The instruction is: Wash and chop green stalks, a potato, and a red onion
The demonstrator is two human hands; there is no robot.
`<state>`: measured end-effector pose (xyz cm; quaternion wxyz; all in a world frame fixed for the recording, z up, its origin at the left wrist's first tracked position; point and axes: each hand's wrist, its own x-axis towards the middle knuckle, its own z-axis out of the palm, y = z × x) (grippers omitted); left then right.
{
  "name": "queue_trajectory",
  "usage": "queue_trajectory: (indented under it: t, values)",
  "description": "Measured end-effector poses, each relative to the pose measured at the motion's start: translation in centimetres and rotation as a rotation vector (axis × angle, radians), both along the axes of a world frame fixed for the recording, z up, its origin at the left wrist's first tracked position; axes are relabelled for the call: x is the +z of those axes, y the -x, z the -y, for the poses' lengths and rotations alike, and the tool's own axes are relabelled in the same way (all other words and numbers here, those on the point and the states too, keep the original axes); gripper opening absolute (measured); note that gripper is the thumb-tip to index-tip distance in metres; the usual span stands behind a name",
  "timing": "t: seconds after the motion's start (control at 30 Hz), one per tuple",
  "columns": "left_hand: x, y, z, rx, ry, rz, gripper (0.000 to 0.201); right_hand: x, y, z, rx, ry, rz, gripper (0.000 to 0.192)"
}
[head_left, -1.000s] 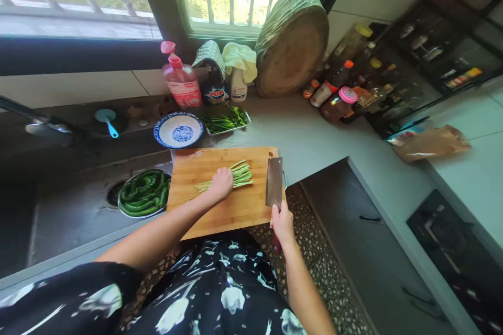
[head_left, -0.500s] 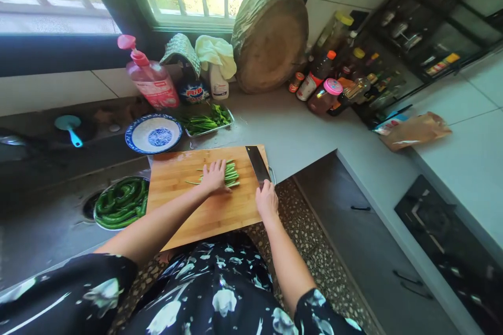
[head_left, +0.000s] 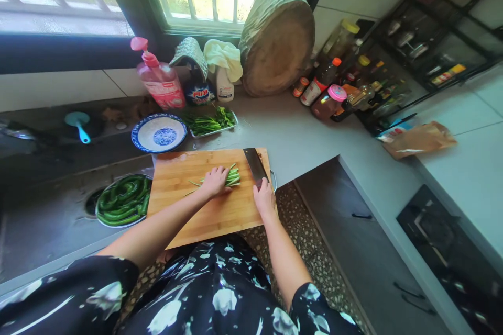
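The cutting board (head_left: 228, 214) is bordered at its far side by the patterned plate (head_left: 137, 128) and a stretch of grey tabletop (head_left: 286, 133), and at its left by the green peppers (head_left: 123, 201); past its right edge the speckled floor (head_left: 301, 230) is seen. Bare wood is shown between the green stalks (head_left: 234, 177) and the near edge, while the strip along the right edge is covered by the cleaver (head_left: 255, 164), gripped in the closed fingers of the right hand (head_left: 264, 199). Near the board's middle the stalks, thin, pale-cut and slightly fanned, are held under the curled fingers of the left hand (head_left: 215, 182)
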<state>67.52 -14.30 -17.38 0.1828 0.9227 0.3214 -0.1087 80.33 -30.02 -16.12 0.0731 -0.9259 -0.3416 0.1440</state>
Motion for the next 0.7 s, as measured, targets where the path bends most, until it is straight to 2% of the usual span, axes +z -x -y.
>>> queue_trajectory:
  t: [0.13, 0.3, 0.43, 0.7]
  values:
    - [-0.5, 0.2, -0.2, 0.005, 0.005, 0.017, 0.084, 1.5, 0.3, -0.3, 0.058, -0.032, -0.052, 0.033]
    - [-0.2, -0.3, -0.8, 0.027, 0.037, 0.004, 0.081, 2.1, 1.3, -0.6, 0.209, -0.085, -0.120, 0.028]
    - [-0.3, -0.2, -1.1, 0.042, 0.042, 0.003, 0.071, 2.1, 1.6, 0.0, 0.274, -0.100, -0.203, 0.026]
    - [-1.2, 0.6, -0.7, 0.001, 0.054, 0.037, 0.055, 1.7, 3.8, 1.3, 0.209, -0.105, -0.201, 0.029]
